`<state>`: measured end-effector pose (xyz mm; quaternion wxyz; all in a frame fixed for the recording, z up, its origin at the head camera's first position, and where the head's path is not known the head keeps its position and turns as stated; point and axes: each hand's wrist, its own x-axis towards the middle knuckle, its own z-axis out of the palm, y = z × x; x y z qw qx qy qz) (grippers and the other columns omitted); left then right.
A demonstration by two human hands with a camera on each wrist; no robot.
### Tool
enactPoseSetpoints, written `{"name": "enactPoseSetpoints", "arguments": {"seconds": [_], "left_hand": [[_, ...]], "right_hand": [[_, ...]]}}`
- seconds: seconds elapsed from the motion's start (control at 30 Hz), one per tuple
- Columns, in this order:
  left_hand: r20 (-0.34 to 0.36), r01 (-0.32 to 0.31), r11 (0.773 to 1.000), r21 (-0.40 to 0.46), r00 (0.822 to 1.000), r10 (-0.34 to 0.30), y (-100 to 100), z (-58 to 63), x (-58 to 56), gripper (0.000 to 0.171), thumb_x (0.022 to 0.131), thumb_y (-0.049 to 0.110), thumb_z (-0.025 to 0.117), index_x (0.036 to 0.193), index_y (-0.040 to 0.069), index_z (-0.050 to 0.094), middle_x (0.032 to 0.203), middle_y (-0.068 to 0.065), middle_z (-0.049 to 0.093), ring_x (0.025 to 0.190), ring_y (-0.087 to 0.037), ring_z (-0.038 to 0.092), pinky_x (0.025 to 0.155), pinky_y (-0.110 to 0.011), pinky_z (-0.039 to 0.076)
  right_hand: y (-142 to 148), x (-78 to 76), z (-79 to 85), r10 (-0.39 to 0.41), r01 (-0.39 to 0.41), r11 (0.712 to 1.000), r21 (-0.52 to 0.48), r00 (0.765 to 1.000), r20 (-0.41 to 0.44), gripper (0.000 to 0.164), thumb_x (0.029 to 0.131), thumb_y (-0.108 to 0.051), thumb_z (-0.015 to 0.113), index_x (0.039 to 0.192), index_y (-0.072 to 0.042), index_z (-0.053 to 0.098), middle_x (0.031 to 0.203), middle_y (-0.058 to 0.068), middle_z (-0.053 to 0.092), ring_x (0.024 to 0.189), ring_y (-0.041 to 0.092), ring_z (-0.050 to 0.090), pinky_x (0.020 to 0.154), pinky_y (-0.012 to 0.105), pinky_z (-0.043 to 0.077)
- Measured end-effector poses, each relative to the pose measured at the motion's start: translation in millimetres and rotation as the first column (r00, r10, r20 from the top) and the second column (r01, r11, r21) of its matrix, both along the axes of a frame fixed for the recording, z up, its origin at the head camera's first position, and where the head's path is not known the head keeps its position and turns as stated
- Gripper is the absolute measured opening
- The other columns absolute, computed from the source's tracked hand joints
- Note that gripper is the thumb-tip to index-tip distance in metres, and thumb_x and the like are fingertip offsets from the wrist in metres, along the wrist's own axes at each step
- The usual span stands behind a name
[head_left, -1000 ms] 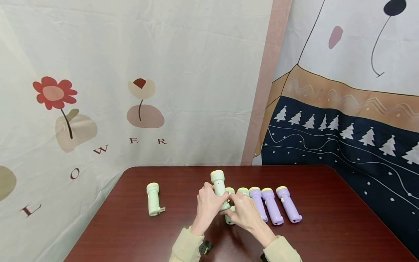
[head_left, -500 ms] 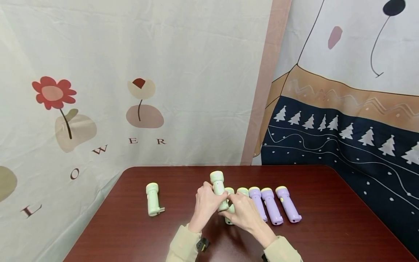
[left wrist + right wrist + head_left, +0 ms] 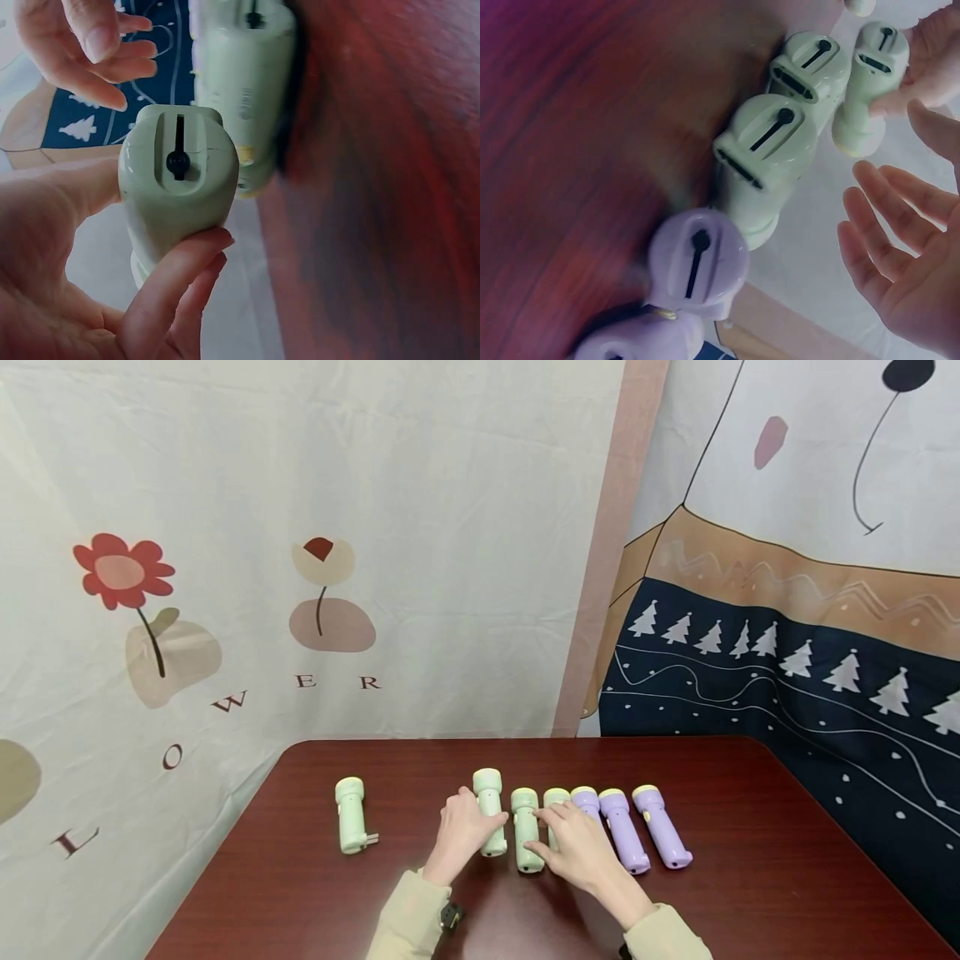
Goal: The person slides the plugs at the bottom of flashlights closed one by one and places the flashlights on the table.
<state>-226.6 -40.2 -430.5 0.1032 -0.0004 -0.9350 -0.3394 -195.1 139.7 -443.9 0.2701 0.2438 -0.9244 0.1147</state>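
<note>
My left hand [image 3: 459, 833] grips a pale green flashlight [image 3: 489, 806] by its body, head pointing away from me. The left wrist view shows that flashlight's rounded tail [image 3: 201, 174], with a dark slot in it, between thumb and fingers. My right hand [image 3: 581, 852] holds nothing; its fingers are spread and loosely bent. It hovers over the row, partly covering a second green flashlight [image 3: 557, 797] and a purple flashlight [image 3: 585, 799]. Just left of it lies another green flashlight [image 3: 527, 839]. In the right wrist view, the right palm [image 3: 919, 289] faces the flashlights' tails.
At the left of the brown table [image 3: 300, 893] lies a green flashlight [image 3: 350, 818] with its plug prongs [image 3: 372, 839] sticking out. Two more purple flashlights [image 3: 626, 835] [image 3: 663, 833] lie on the right. A printed cloth [image 3: 450, 610] hangs behind the table.
Both hands were on the green flashlight. The right hand has let go and moved right; the left hand has lowered the flashlight slightly leftward, beside the row.
</note>
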Motion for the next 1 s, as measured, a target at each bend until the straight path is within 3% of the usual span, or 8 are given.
{"name": "enactPoseSetpoints", "arguments": {"seconds": [0.33,0.57,0.8,1.0], "left_hand": [[0.053,0.078,0.995,-0.055,0.996,-0.075,2.4,-20.0,-5.3,0.049,0.067,0.032,0.080,0.086,-0.008,0.057,0.077,-0.022,0.060,0.073,-0.042,0.062,0.066,-0.046,0.052],[0.057,0.085,0.995,-0.059,0.995,-0.082,4.7,-22.9,-3.1,0.057,0.068,0.032,0.079,0.093,-0.014,0.057,0.079,-0.025,0.061,0.073,-0.042,0.063,0.065,-0.046,0.052],[0.030,0.104,0.992,-0.066,0.994,-0.102,5.4,-25.8,-0.6,0.048,0.068,0.034,0.079,0.082,-0.007,0.058,0.079,-0.024,0.061,0.071,-0.042,0.062,0.064,-0.046,0.051],[0.036,0.113,0.989,-0.094,0.993,-0.110,4.5,-23.4,1.2,0.059,0.071,0.037,0.077,0.093,-0.015,0.058,0.079,-0.028,0.062,0.072,-0.044,0.063,0.065,-0.046,0.052]], "right_hand": [[6.9,1.7,-3.7,-0.031,0.032,0.999,-0.004,0.996,0.086,0.031,0.073,-0.034,0.079,0.093,-0.012,0.070,0.088,-0.003,0.068,0.084,0.017,0.063,0.071,0.031,0.051],[8.3,1.7,-6.0,-0.041,0.042,0.999,-0.007,0.994,0.102,0.029,0.073,-0.033,0.079,0.091,-0.013,0.070,0.087,-0.003,0.067,0.081,0.015,0.062,0.067,0.030,0.050],[8.1,1.8,-7.6,-0.032,0.032,0.999,-0.001,0.995,0.092,0.028,0.073,-0.032,0.079,0.090,-0.012,0.070,0.083,-0.003,0.065,0.078,0.014,0.060,0.068,0.029,0.050],[8.0,1.7,-8.3,-0.033,0.034,0.999,-0.007,0.995,0.094,0.027,0.073,-0.031,0.079,0.089,-0.012,0.070,0.081,-0.003,0.065,0.076,0.013,0.058,0.066,0.028,0.049]]}}
